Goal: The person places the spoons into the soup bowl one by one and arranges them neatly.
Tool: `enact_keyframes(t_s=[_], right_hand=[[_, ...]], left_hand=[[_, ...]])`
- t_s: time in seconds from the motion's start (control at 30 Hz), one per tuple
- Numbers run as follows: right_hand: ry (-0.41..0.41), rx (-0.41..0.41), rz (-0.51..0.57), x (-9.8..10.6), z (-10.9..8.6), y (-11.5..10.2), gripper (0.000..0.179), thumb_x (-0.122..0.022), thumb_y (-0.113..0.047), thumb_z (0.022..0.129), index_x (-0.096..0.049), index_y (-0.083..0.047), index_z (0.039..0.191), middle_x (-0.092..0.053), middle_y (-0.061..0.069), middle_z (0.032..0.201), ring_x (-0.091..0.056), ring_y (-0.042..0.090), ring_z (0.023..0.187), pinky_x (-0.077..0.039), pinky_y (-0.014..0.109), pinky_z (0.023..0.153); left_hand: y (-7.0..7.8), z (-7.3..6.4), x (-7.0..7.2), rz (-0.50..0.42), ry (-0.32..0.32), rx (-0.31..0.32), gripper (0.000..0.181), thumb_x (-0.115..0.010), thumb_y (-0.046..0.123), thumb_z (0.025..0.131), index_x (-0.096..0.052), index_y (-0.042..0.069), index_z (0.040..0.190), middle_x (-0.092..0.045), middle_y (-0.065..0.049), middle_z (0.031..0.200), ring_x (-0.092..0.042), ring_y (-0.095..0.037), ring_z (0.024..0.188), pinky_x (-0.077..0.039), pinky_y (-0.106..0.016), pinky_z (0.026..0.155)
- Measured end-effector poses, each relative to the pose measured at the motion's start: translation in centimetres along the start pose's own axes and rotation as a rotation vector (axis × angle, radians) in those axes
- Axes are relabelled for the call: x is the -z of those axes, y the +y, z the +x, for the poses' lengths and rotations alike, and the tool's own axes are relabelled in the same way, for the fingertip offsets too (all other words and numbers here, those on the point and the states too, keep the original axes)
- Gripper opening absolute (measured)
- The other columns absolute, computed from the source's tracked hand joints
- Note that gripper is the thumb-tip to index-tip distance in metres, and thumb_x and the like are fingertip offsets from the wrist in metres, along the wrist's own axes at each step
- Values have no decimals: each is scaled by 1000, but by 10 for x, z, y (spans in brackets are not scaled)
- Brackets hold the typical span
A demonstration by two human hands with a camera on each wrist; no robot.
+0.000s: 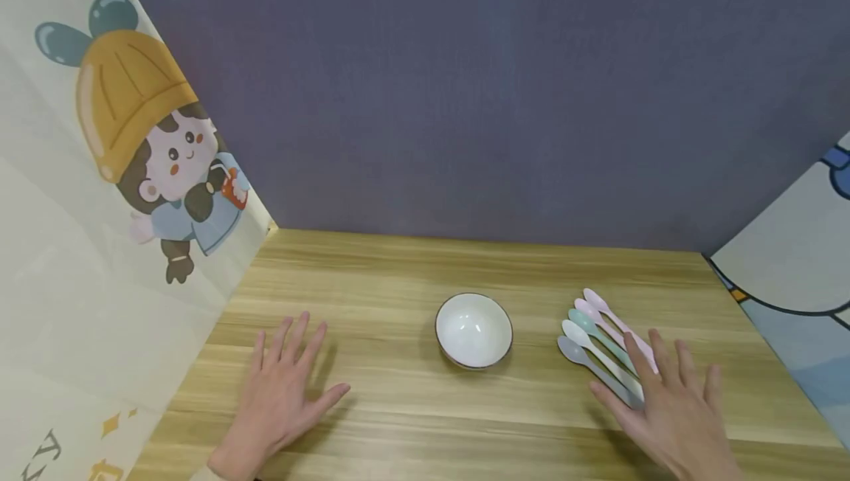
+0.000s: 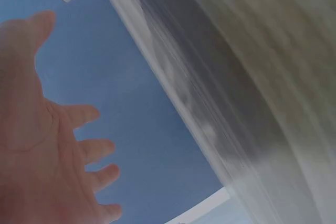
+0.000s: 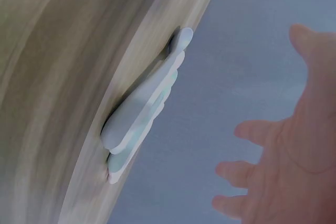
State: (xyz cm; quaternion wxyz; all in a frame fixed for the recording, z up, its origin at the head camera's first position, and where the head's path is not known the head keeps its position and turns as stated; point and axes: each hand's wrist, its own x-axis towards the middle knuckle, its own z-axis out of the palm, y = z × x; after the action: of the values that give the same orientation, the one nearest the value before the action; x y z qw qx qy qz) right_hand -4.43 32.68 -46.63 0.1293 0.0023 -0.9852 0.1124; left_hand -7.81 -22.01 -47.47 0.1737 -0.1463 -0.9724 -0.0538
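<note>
Spread fingers mark my left hand [image 1: 280,395], held over the left part of the wooden table with nothing in it. My right hand [image 1: 676,413], also with fingers spread, hovers above the handle ends of several spoons and hides some of them. Those are a grey spoon [image 1: 576,353], a white spoon [image 1: 579,336], a green spoon [image 1: 587,322] and pink spoons [image 1: 600,302], fanned side by side. In the right wrist view a gap separates the hand from the spoons [image 3: 142,103]. A white bowl [image 1: 474,331] with a dark rim stands between the hands.
The wood-grained table [image 1: 398,422] ends at a dark blue-grey panel [image 1: 465,97] behind. A pale wall with a cartoon figure [image 1: 179,156] rises on the left, and another printed wall [image 1: 790,245] on the right.
</note>
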Motion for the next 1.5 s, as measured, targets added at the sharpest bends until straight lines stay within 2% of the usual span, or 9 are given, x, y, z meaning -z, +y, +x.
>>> enact_keyframes(t_s=[0.33,0.57,0.7,0.8,0.97,1.17,1.3,1.4,1.5], right_hand=[[24,22,-5,-1,4,-6,94,-70,-68,91,-42,-14,163,-37,32,164,-23,59,153,0,88,116],[35,43,38,-3,9,-3,91,-69,-61,95,-35,-14,166,-35,34,164,-24,61,153,1,86,120],[45,45,83,-3,12,-1,86,-70,-54,98,-38,-10,165,-37,36,163,-29,63,149,-5,86,119],[97,61,129,-5,15,2,81,-74,-47,97,-44,-5,160,-43,37,158,-39,65,140,-22,87,112],[159,74,215,-6,19,5,76,-79,-36,95,-51,3,153,-53,39,148,-50,65,127,-39,80,96],[149,25,324,-1,19,7,68,-78,-28,98,-52,6,151,-55,39,145,-53,62,127,-39,79,104],[164,17,338,2,19,6,65,-77,-27,99,-53,4,150,-57,36,146,-54,60,128,-32,54,127],[139,-1,358,5,21,6,65,-75,-29,101,-52,2,153,-55,35,150,-51,60,132,-24,44,132],[76,-51,375,8,22,8,66,-72,-33,103,-49,0,156,-51,35,153,-49,62,135,-29,59,127]], left_hand=[[5,5,2,-31,18,34,92,-67,72,89,-52,10,157,-46,-23,164,-42,-47,149,-31,-72,121],[16,7,2,-106,-42,45,89,-70,66,92,-50,10,159,-48,-21,163,-49,-46,147,-41,-67,119],[28,6,0,-228,-132,20,87,-72,61,94,-49,8,159,-51,-19,162,-51,-45,145,-42,-67,118],[39,6,0,-353,-180,21,83,-74,56,95,-50,7,158,-54,-17,159,-53,-43,144,-44,-65,117],[55,9,1,-549,-224,102,80,-72,56,97,-48,13,160,-55,-10,160,-54,-36,145,-45,-60,119],[71,22,0,-753,-239,151,79,-75,51,97,-44,19,163,-53,-2,162,-63,-27,136,-53,-55,112],[80,31,-4,-828,-261,105,78,-76,46,98,-44,16,163,-52,-3,162,-65,-25,133,-56,-50,110],[84,37,-6,-855,-267,77,78,-75,46,98,-43,15,163,-52,-6,162,-66,-26,132,-56,-50,109],[88,43,-9,-891,-279,54,78,-73,46,99,-43,13,163,-52,-9,162,-66,-29,130,-57,-52,107]])
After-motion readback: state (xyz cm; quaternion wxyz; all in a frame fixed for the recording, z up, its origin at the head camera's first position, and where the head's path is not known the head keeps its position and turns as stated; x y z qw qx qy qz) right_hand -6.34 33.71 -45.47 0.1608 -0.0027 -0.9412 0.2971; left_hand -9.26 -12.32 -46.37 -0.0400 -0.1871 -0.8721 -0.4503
